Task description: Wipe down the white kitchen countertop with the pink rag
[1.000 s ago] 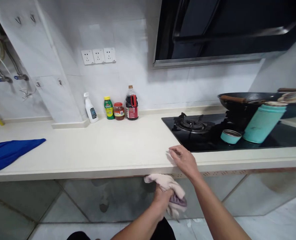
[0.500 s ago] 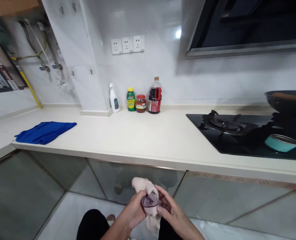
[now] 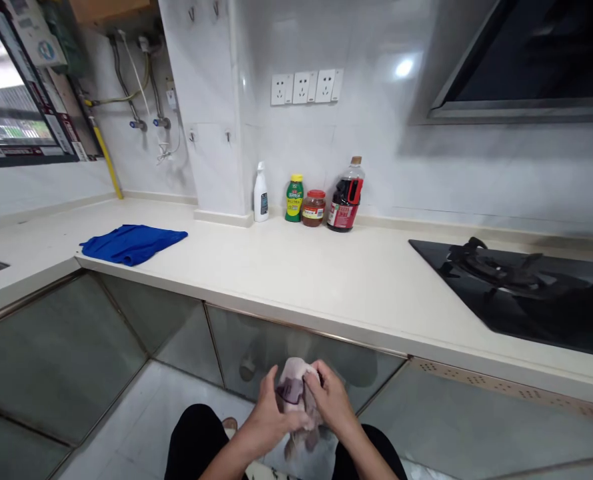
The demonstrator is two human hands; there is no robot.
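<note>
A pale pink towel [image 3: 296, 369] with a purple patch is bunched up between my hands, low in the view and in front of the cabinet doors. On its left side, my left hand [image 3: 270, 412] cups the fabric, with the thumb across its lower part. Pressing into the upper right of the folds is my right hand [image 3: 332, 400], its thumb and fingers closed on the cloth. The towel's lower end dangles between my knees and is blurred.
A blue cloth [image 3: 133, 244] lies at the counter's [image 3: 296, 273] left. Along the wall stand a white spray bottle [image 3: 261, 197], a green bottle [image 3: 294, 200], a red-lidded jar [image 3: 314, 210] and a dark sauce bottle [image 3: 345, 200]. A gas stove [image 3: 456, 287] is at right.
My view has swung left, so the counter items sit farther right. The towel is bunched more tightly, and my right hand has shifted to its upper folds.
</note>
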